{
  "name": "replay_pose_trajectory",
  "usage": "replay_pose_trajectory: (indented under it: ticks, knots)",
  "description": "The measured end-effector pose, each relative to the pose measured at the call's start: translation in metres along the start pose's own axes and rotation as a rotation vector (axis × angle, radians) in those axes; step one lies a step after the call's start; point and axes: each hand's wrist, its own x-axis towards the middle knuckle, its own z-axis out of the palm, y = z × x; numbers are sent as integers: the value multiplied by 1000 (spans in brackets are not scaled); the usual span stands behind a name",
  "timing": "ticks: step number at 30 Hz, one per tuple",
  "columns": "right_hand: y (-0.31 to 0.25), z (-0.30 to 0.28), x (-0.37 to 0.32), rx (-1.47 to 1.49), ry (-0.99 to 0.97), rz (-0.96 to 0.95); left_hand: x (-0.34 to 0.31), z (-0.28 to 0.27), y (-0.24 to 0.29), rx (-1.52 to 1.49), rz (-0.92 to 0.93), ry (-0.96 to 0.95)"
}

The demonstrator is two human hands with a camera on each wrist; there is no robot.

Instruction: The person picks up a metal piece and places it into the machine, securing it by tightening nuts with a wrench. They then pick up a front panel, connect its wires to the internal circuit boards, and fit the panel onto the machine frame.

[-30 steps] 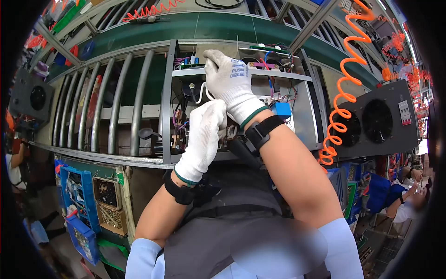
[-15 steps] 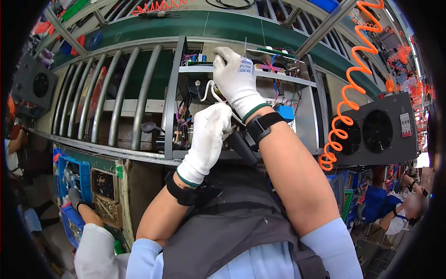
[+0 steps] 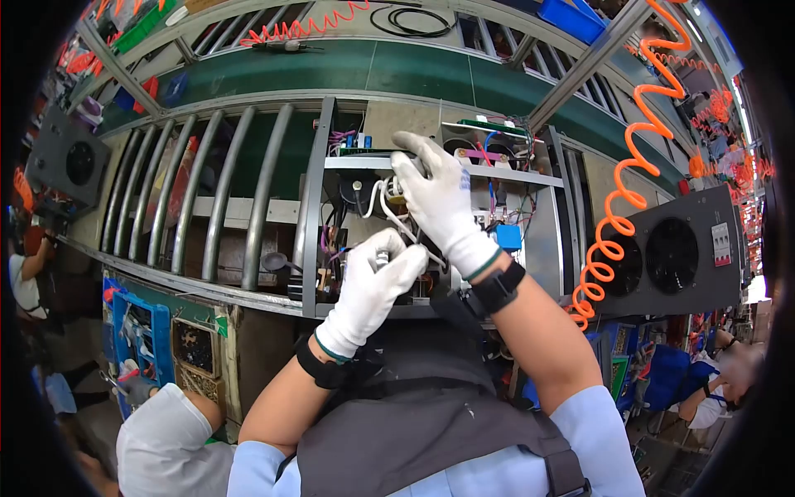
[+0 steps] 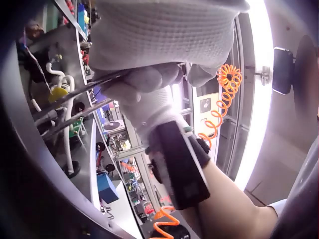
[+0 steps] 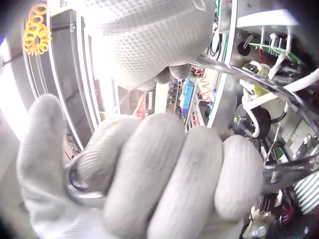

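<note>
Both hands wear white gloves and work over an open grey metal chassis (image 3: 356,164) full of wiring. The left hand (image 3: 373,286), low over the front of it, has its fingers curled round a black cable (image 5: 286,169). A shiny metal ring (image 5: 75,183) shows between its thumb and forefinger. Just above and to the right, the right hand (image 3: 443,190) extends its thumb and forefinger. Its lower fingers hold another dark, glossy cable (image 5: 276,89), seen in the right wrist view. Bent white tubing (image 3: 387,207) passes beside the hands. Their fingertips are partly hidden.
A blue block (image 3: 508,238) sits inside the chassis on the right. Metal rollers (image 3: 217,195) lie to the left. A coiled orange hose (image 3: 609,217) hangs before a black fan unit (image 3: 675,253). Another person's arm (image 3: 166,431) reaches in at lower left by blue bins (image 3: 141,327).
The right hand has come down from the crossbar, its thumb and forefinger spreading. The left hand has shifted slightly right. Another person's arm has entered at lower left. The head view has shifted.
</note>
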Motion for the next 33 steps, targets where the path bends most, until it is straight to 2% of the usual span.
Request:
replay_pose_trajectory:
  ticks: [2, 3, 5, 6, 7, 8, 9, 10, 11, 12, 13, 14, 15, 16, 17, 18, 19, 20, 21, 22, 23, 25, 27, 29, 31, 32, 33]
  knots:
    - [-5, -6, -5, 19, 48, -76, 10, -4, 8, 38, -43, 129]
    - [-18, -18, -7, -11, 53, -85, 16, -13, 6, -122, 19, 146]
    - [-34, -40, -9, 144, 136, -77, 19, -18, 27, -74, 78, 209]
    - [-46, -58, -8, 184, 149, -10, 20, -18, 43, -35, 65, 209]
    - [-55, -70, -6, 380, 197, 85, 19, -16, 60, 4, 50, 212]
    - [-68, -82, 0, 654, 205, 98, 19, -12, 72, 3, 41, 179]
    - [-77, -92, 3, 800, 187, 23, 21, -9, 86, 175, 56, 75]
    - [-89, -92, 11, 739, 291, -1, 26, 0, 91, 415, 277, -38]
    - [-103, -91, 15, 570, 492, 27, 30, 11, 90, 402, 282, -184]
    - [-96, -101, 14, 960, 327, 20, 27, 27, 97, 362, 182, -290]
    - [-99, -99, 16, 1213, 342, 48, 25, 31, 99, 391, 200, -395]
    - [-104, -94, 9, 457, 506, -41, 24, 32, 103, 499, 77, -534]
    - [-89, -113, 10, 1177, 65, 42, 21, 34, 85, 474, 349, -450]
    - [-97, -98, 15, 1274, -19, -52, 14, 29, 89, 581, 362, -382]
    - [-83, -104, 25, 1146, -81, -47, 9, 18, 94, 667, 308, -346]
    - [-106, -94, 24, 866, 67, 26, 6, 1, 105, 650, 256, -264]
    - [-52, -113, 17, 896, 81, 45, 0, -17, 115, 619, 211, -193]
    - [-39, -116, 21, 829, 6, -79, -13, -41, 132, 725, 220, 52]
    - [-33, -117, 25, 754, -66, -205, -24, -65, 141, 691, 190, 330]
    - [-29, -119, 24, 667, -21, -142, -34, -95, 144, 681, 83, 587]
    - [-26, -124, 21, 672, -36, -142, -41, -123, 146, 434, 55, 780]
    - [-14, -138, 11, 439, 84, 45, -57, -209, 124, 424, -164, 971]
    - [13, -154, -1, 340, 85, 101, -82, -306, 69, 946, -335, 958]
    - [36, -168, -9, 223, 106, 158, -110, -377, 10, 1170, -516, 833]
    - [51, -181, -22, -129, 109, 230, -140, -415, -34, 1370, -560, 697]
    - [68, -200, -32, -464, 34, 127, -157, -428, -48, 1322, -671, 604]
    - [68, -199, -37, -207, 214, 343, -168, -436, -58, 1292, -798, 579]
